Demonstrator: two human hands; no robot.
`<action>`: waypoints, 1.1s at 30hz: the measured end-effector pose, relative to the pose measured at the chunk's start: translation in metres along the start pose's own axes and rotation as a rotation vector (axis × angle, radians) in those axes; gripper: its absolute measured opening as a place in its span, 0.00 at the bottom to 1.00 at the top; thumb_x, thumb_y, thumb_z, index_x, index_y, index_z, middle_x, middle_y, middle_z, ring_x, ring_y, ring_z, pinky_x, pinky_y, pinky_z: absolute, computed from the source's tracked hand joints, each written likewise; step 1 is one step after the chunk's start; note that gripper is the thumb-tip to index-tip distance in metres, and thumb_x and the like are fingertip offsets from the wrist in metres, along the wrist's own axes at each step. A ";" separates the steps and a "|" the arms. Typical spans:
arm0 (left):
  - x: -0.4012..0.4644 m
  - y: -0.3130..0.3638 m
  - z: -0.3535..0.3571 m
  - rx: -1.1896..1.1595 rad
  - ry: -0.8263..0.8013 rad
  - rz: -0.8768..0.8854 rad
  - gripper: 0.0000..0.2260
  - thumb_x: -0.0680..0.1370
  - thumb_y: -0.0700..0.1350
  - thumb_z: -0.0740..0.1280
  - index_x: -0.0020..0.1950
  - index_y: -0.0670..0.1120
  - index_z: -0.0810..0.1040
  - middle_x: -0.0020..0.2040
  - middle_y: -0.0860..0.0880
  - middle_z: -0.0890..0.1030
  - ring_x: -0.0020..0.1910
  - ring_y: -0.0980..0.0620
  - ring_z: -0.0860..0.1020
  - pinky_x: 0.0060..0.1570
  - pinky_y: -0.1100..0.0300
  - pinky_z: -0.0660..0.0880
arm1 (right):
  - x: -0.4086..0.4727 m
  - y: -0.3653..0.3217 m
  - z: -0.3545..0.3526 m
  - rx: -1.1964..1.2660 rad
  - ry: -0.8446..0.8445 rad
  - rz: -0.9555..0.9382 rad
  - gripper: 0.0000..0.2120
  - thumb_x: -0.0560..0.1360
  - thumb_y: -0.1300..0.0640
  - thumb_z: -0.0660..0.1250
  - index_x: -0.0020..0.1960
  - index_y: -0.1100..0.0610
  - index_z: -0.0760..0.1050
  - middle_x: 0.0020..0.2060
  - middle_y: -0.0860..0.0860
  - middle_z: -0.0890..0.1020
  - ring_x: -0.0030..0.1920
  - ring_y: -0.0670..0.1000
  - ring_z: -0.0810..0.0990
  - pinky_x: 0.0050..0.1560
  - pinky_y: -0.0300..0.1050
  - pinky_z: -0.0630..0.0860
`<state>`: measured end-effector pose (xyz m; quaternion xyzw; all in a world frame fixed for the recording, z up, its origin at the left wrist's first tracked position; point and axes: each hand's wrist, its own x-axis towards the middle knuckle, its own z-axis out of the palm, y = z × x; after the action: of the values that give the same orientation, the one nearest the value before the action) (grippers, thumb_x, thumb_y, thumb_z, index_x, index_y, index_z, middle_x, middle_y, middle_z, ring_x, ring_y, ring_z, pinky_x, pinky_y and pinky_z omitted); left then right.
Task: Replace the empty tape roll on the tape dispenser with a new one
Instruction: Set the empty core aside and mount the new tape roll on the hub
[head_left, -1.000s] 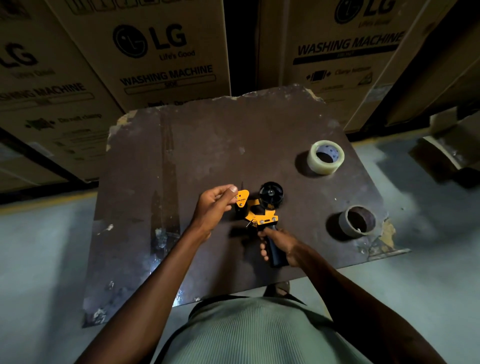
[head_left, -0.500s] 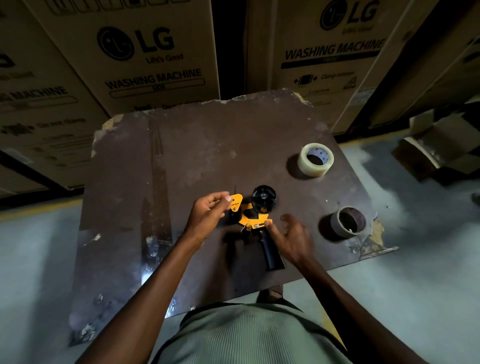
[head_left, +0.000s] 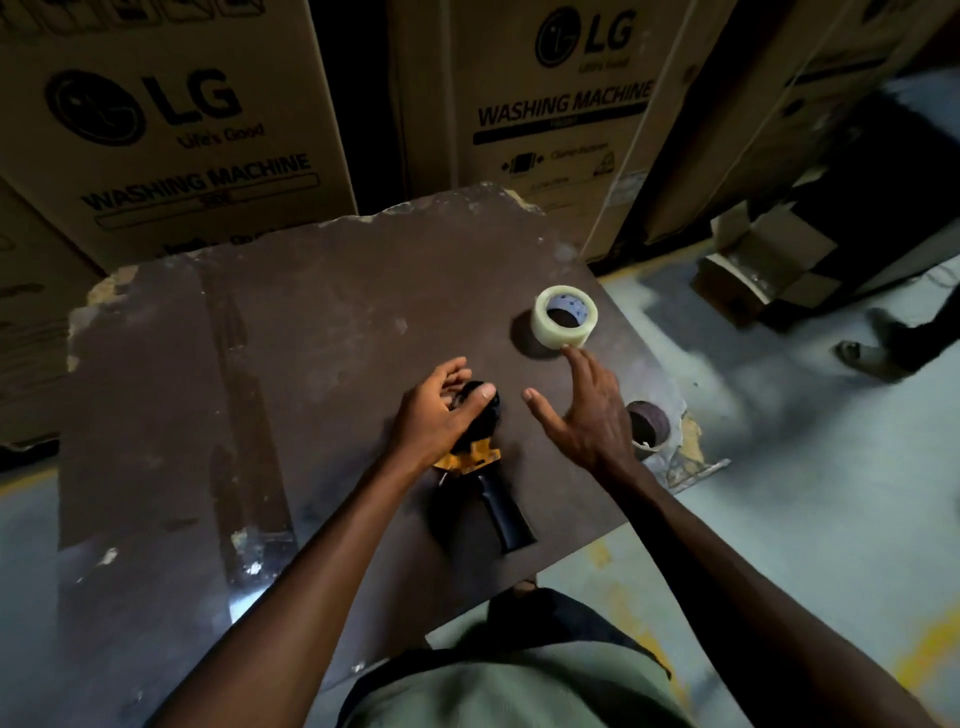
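Observation:
The yellow and black tape dispenser (head_left: 480, 467) lies on the brown board (head_left: 291, 332), its black handle pointing toward me. My left hand (head_left: 439, 410) rests over its black hub and grips it there. My right hand (head_left: 582, 410) hovers open with fingers spread, the fingertips just short of the new clear tape roll (head_left: 565, 314), which stands at the board's right side. The empty cardboard core (head_left: 649, 423) sits near the board's right corner, partly hidden behind my right hand.
Large cardboard washing machine boxes (head_left: 171, 130) stand right behind the board. A small open carton (head_left: 763, 260) lies on the floor at right, and another person's foot (head_left: 862, 353) is there too. The board's right corner is chipped.
My right hand left the dispenser's handle and moved up and right toward the new roll. My left hand shifted from the yellow tab onto the hub. The view swung left.

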<state>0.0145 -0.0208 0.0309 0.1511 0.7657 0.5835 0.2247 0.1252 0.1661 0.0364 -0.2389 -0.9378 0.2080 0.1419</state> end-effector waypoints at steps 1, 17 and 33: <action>0.007 0.003 0.010 0.005 -0.003 0.010 0.34 0.68 0.61 0.72 0.71 0.48 0.73 0.62 0.50 0.80 0.59 0.57 0.80 0.62 0.59 0.75 | 0.007 0.007 -0.005 -0.016 -0.005 -0.004 0.38 0.75 0.33 0.64 0.75 0.58 0.65 0.71 0.59 0.74 0.70 0.60 0.72 0.67 0.55 0.71; 0.112 0.016 0.140 0.131 0.072 -0.156 0.39 0.68 0.64 0.71 0.74 0.48 0.69 0.70 0.47 0.76 0.66 0.51 0.76 0.68 0.51 0.72 | 0.171 0.109 -0.007 -0.078 -0.275 -0.246 0.46 0.70 0.37 0.75 0.77 0.60 0.62 0.73 0.61 0.71 0.73 0.63 0.69 0.70 0.58 0.70; 0.128 0.018 0.126 0.112 0.178 -0.237 0.29 0.76 0.52 0.73 0.74 0.44 0.69 0.70 0.44 0.76 0.67 0.49 0.75 0.68 0.48 0.73 | 0.217 0.122 0.036 0.130 -0.637 -0.049 0.59 0.62 0.37 0.81 0.82 0.51 0.52 0.76 0.60 0.64 0.75 0.63 0.65 0.73 0.60 0.68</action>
<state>-0.0299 0.1510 -0.0008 0.0195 0.8263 0.5205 0.2144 -0.0245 0.3618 -0.0149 -0.1298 -0.9253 0.3283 -0.1386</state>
